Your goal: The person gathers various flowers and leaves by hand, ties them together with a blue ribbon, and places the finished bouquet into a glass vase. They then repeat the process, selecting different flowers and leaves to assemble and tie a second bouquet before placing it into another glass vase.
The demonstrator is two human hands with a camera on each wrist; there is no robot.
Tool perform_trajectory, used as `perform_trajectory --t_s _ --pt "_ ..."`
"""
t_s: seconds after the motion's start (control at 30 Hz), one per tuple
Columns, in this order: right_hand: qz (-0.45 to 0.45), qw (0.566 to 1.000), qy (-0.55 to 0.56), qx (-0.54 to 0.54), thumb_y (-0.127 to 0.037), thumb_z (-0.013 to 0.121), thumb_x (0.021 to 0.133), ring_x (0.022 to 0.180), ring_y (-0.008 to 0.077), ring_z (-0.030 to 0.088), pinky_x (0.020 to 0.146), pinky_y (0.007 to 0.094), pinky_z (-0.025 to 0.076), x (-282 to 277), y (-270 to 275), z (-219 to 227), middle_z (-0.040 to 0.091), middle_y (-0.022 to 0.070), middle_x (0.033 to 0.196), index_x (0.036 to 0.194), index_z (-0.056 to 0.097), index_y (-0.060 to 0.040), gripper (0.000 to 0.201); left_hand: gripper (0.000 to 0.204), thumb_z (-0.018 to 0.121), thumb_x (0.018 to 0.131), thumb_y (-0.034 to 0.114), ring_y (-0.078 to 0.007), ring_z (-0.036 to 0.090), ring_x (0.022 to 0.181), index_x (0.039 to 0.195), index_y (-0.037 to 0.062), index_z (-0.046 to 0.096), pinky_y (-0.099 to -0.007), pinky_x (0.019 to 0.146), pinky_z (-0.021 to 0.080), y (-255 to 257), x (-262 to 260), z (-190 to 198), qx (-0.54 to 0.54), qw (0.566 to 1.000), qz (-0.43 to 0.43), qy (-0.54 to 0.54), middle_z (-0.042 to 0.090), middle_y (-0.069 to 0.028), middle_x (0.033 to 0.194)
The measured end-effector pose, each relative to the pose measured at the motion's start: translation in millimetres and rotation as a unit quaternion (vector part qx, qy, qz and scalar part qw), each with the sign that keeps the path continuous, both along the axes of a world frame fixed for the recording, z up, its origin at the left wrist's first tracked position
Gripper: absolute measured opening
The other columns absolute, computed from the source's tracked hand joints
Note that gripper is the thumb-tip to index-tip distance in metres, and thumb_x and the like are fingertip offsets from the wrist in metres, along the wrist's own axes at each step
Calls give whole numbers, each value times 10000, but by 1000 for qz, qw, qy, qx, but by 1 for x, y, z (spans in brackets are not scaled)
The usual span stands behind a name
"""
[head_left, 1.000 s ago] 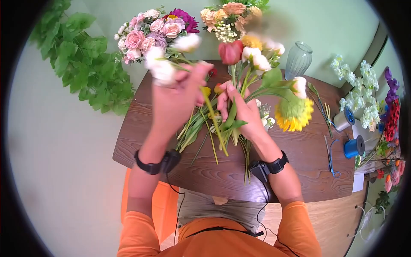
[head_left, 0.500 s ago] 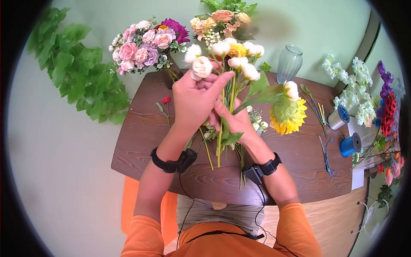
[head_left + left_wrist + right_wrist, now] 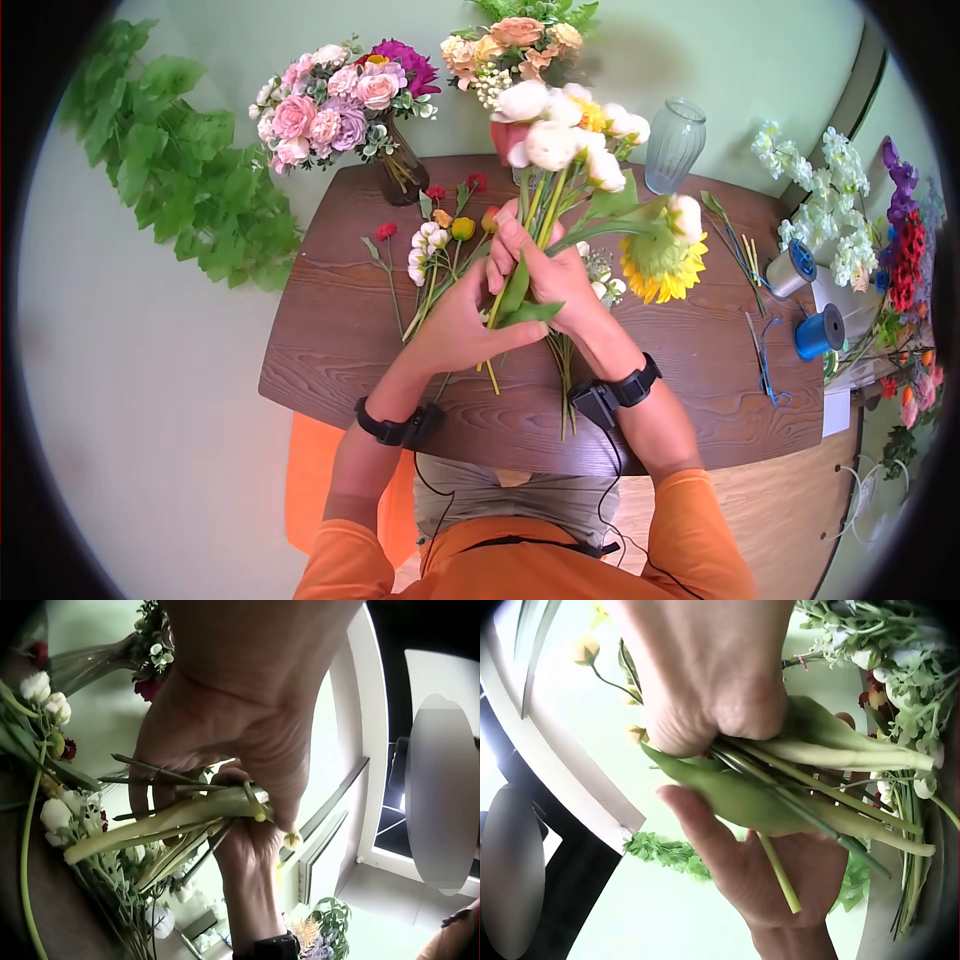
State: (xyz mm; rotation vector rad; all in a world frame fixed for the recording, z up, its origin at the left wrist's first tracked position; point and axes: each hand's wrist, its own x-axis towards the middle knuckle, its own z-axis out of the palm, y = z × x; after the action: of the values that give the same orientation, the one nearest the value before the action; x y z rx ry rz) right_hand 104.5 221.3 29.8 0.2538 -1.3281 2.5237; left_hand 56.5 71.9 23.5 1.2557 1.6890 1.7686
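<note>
My right hand [image 3: 555, 275] grips a bunch of flower stems [image 3: 832, 780] in the middle of the head view. White blooms [image 3: 552, 145], a yellow flower [image 3: 592, 117], a pinkish-red tulip [image 3: 508, 140] and a drooping sunflower [image 3: 662, 265] fan out above it. My left hand [image 3: 462, 322] cups the lower stems from the left, its thumb stretched out and its fingertips beside the right fingers. In the right wrist view the left palm [image 3: 791, 877] faces the stems, with the thumb apart from them and the other fingers partly hidden. Broad green leaves [image 3: 742, 799] hang among the stems.
Loose flowers [image 3: 428, 245] lie left on the wooden table [image 3: 690, 400]. Behind stand a vase of pink roses [image 3: 320, 115], a peach bouquet [image 3: 520, 45] and a glass vase [image 3: 676, 148]. Two spools [image 3: 820, 332] and cut stems [image 3: 745, 255] sit on the right.
My left hand brought white flowers from the left into the bunch, let them go and moved down to the lower stems. My right hand stays round the bunch.
</note>
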Motion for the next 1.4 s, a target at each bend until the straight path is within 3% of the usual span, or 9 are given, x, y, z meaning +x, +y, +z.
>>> perform_trajectory --t_s 0.07,0.2,0.27,0.57,0.8,1.1,1.2,1.27,1.4 --pt "-10 1000 -3 11 -267 582 1064 636 158 563 605 311 494 2 -3 2 484 18 737 1103 503 -71 215 501 817 854 203 -209 650 1015 1220 -5 545 -376 880 529 -2 -1 0 -143 987 4 79 645 -99 1079" --pt "-8 998 -4 69 -256 589 1061 648 164 577 635 326 525 4 -3 3 502 27 729 1094 502 -65 212 385 759 904 191 -185 668 868 1173 2 558 -359 762 537 -1 0 -13 -103 986 2 128 650 -83 955" --pt "-4 997 -15 74 -249 593 1058 659 168 592 648 330 535 5 1 5 518 34 729 1091 504 -65 207 236 686 962 191 -143 633 683 1068 13 573 -316 621 518 -3 9 -6 -164 984 -10 -67 618 -38 788" --pt "90 994 -31 -60 -355 675 993 782 237 652 734 371 549 10 14 3 591 88 782 985 504 -89 317 211 567 1059 252 -71 492 521 949 73 539 -244 489 404 -5 15 -14 -110 952 -177 -224 539 12 688" --pt "129 989 -35 -70 -434 535 1063 562 136 508 552 264 427 12 18 6 533 40 700 861 438 -135 373 190 603 1040 239 -85 523 548 1000 62 546 -251 503 433 -1 20 -15 -99 915 -205 -334 554 -4 725" --pt "41 993 -74 -81 -430 521 1078 491 67 356 505 233 317 11 6 17 381 -43 621 891 468 -144 346 293 724 951 178 -134 663 674 1146 31 562 -276 579 519 -5 23 -30 -81 961 -178 -194 648 -39 842" --pt "-27 994 -92 -54 -415 591 1049 494 69 368 509 233 333 9 0 16 387 -43 626 933 490 -140 316 333 760 915 148 -133 674 683 1153 26 561 -278 593 523 -1 37 -25 -109 978 -53 -170 657 -26 841" --pt "-65 991 -103 -47 -408 627 1033 497 71 382 509 236 343 9 0 15 395 -42 628 952 501 -138 309 370 699 942 89 -124 658 689 1265 22 533 -274 594 535 3 40 -37 -115 987 101 -41 655 -42 894" --pt "-108 982 -143 -60 -425 669 1003 506 91 446 495 250 376 10 2 16 438 -20 621 980 515 -127 336 319 650 987 90 -90 593 583 1272 30 521 -250 520 485 9 35 -50 -3 968 138 209 630 -27 863"
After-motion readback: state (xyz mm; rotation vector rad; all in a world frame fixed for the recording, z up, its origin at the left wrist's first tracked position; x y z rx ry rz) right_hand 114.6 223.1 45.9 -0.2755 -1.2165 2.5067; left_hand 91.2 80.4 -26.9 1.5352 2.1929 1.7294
